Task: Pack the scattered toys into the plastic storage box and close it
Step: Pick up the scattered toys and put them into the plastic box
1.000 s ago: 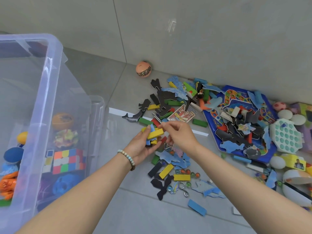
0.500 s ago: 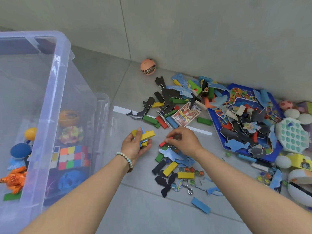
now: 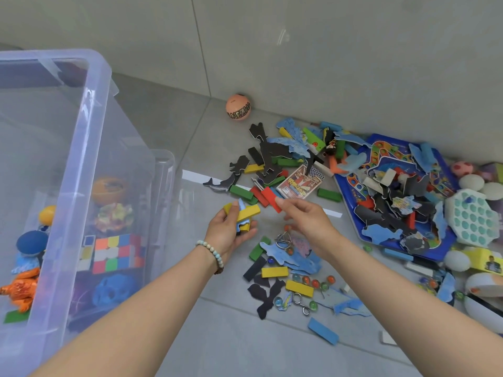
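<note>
while the left hand (image 3: 228, 235) is gripping a small stack of yellow blocks (image 3: 248, 212) with a blue puzzle piece (image 3: 241, 206) wedged among them, fingers curled beneath and thumb pressing on top, the right hand (image 3: 310, 221) is hovering with its fingers loosely extended and holding nothing. its fingertips are lying just at the near end of a red block (image 3: 268, 198) on the floor (image 3: 217, 336); contact cannot be confirmed.

location: the red block is lying beside a green block (image 3: 241, 192) in the middle of the floor, in a pile of toys that is spreading toward the far edge at the wall. the plastic storage box (image 3: 89, 126) is standing open toward the floor's left edge, well apart from the pile and already holding several toys.

handling, as judged:
- the blocks are appearing light, stiff and smooth-faced. pinching one across its two long sides, near mid-length, is advised.
- smooth blocks are likely to slide when stacked, so thumb pressure on the held stack is needed during carrying.
- the puzzle pieces are looking thin and slightly flexible. lying flat, they are calling for lifting at an overhanging edge.
- the marbles (image 3: 315, 282) toward the near edge are hard, round and prone to rolling. scooping is suiting them better than pinching.
</note>
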